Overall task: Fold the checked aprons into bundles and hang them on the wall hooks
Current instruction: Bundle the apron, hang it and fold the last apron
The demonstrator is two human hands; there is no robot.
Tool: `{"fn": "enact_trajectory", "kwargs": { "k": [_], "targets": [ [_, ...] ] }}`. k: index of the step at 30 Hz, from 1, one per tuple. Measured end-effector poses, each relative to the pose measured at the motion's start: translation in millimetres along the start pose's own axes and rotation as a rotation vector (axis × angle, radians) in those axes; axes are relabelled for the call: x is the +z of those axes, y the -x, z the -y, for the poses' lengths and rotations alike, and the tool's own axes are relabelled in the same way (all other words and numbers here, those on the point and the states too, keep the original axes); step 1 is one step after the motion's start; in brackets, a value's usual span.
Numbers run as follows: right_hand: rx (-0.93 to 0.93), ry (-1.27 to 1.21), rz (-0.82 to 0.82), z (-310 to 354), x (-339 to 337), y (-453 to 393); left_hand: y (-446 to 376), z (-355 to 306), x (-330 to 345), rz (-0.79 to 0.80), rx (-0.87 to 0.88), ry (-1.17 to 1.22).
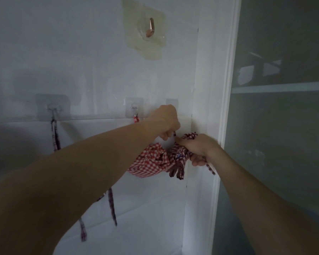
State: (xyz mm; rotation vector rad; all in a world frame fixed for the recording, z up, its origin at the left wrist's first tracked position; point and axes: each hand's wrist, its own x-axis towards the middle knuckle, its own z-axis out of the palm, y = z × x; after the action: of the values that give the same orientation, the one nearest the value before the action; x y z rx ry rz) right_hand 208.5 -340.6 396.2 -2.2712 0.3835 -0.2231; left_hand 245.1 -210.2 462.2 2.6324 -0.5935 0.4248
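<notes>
Red-and-white check is seen on the bundle (148,163), centre frame. Darker maroon check on the apron (179,157) beside it. Copper hook (150,27), top centre, on white wall (81,52).

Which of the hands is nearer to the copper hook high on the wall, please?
Left. The left hand is below the copper hook, a little to its right; the right hand is lower and farther right, gripping the checked bundle.

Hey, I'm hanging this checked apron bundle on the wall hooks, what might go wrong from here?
The red checked bundle may unravel: ties dangle under your right hand. The strap pinched by your left hand might miss the hook, hidden behind that hand. A hard tug may peel the stick-on middle hook off the wall.
</notes>
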Motion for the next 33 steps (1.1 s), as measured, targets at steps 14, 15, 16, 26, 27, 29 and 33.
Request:
{"fn": "enact_trajectory", "kwargs": {
  "k": [14, 15, 16, 26, 27, 29, 33],
  "targets": [
    [-0.225, -0.251, -0.411, -70.9, -1.7, 53.6, 71.3, -3.3, 63.6, -0.403, 0.397, 0.300],
    [-0.233, -0.225, -0.417, -79.9, 2.7, 59.5, 81.5, -4.5, 76.0, -0.445, 0.466, 0.326],
    [-0.223, -0.219, -0.413, -89.7, 8.4, 63.5, 93.1, -5.4, 89.0, -0.496, 0.537, 0.334],
    [-0.065, -0.036, -0.036, -234.3, 122.8, 92.3, 192.3, 47.8, 276.6, 0.129, 0.340, 0.229],
    [-0.039, 0.028, 0.036, -251.8, 137.9, 96.5, 200.5, 59.3, 303.8, 0.245, 0.246, 0.186],
    [0.022, 0.154, 0.200, -287.3, 165.0, 110.2, 223.8, 85.8, 354.2, 0.494, 0.103, 0.162],
    [0.263, 0.271, 0.561, -371.1, 229.1, 139.9, 281.7, 111.7, 419.4, 0.763, 0.113, 0.102]
  ]
}}
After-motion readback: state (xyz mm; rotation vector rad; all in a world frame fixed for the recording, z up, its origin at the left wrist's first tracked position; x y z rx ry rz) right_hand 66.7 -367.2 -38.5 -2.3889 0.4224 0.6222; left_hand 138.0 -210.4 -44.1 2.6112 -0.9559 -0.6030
